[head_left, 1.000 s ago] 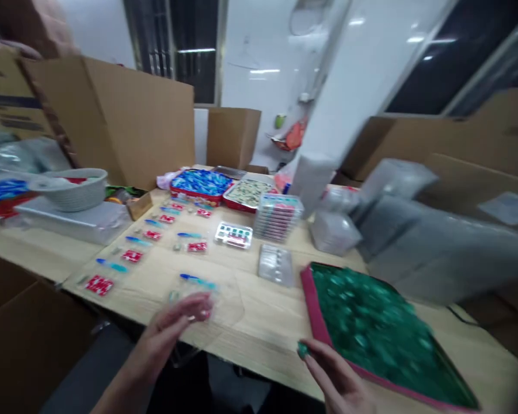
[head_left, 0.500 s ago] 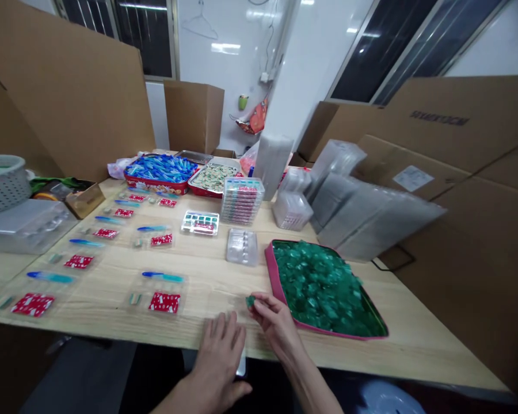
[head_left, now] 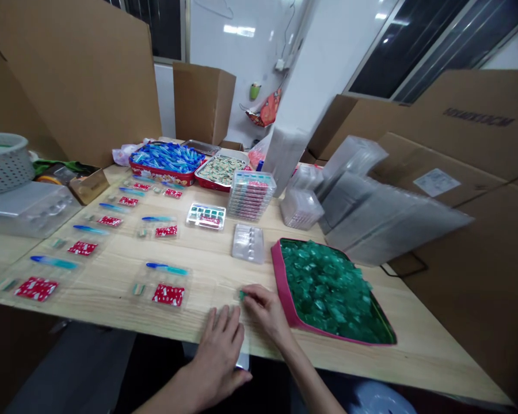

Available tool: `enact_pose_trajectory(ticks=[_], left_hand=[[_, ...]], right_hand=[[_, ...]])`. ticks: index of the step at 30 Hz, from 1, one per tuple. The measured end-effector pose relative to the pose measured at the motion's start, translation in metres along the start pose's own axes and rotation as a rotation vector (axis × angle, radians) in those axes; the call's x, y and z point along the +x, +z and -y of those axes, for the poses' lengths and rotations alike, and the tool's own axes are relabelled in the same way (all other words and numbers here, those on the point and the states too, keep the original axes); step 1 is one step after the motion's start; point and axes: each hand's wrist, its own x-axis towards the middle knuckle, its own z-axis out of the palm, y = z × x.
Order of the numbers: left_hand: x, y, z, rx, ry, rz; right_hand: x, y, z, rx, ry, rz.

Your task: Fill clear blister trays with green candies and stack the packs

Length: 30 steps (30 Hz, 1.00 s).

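Note:
My right hand [head_left: 265, 310] pinches a small green wrapped piece [head_left: 242, 295] and presses it down onto a clear plastic tray on the table's near edge. Flat beside it lies my left hand [head_left: 220, 351], fingers stretched out on the same clear tray. Just right of my right hand stands a pink-rimmed tray [head_left: 285, 287] heaped with green wrapped pieces [head_left: 332, 287]. To the left lie clear trays, each holding a blue pen-like item [head_left: 166, 268] and a red packet [head_left: 168, 294].
At the back stand a red tin of blue items [head_left: 164, 161], a tin of pale pieces [head_left: 222, 171], a stack of filled clear trays [head_left: 251, 195] and piles of empty clear trays [head_left: 371, 213]. Cardboard boxes ring the table. A white basket [head_left: 4, 164] sits far left.
My right hand carried the green piece from the pink tray's corner leftward to the clear tray. My left hand came down and lies flat on the table. The camera turned and steadied.

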Motion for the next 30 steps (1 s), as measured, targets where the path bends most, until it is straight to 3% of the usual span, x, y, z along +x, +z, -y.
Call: enact_pose_trajectory(ticks=[7,14,22,26,30], left_hand=[[-0.001,0.003,0.005,-0.024,0.025,-0.018],[-0.002,0.003,0.004,-0.034,0.029,-0.064],[-0.002,0.003,0.004,-0.011,0.028,-0.087],[-0.003,0.019,0.012,0.093,0.079,-0.182],[-0.001,0.039,0.025,0.221,0.177,-0.362]], right_hand=[[0.004,0.005,0.011,-0.316,-0.246,0.135],[0.002,0.005,0.012,-0.294,-0.228,0.113],[0.005,0.006,0.018,-0.450,-0.274,0.186],[0.005,0.008,0.020,-0.579,-0.307,0.221],[0.005,0.012,0.019,-0.760,-0.328,0.248]])
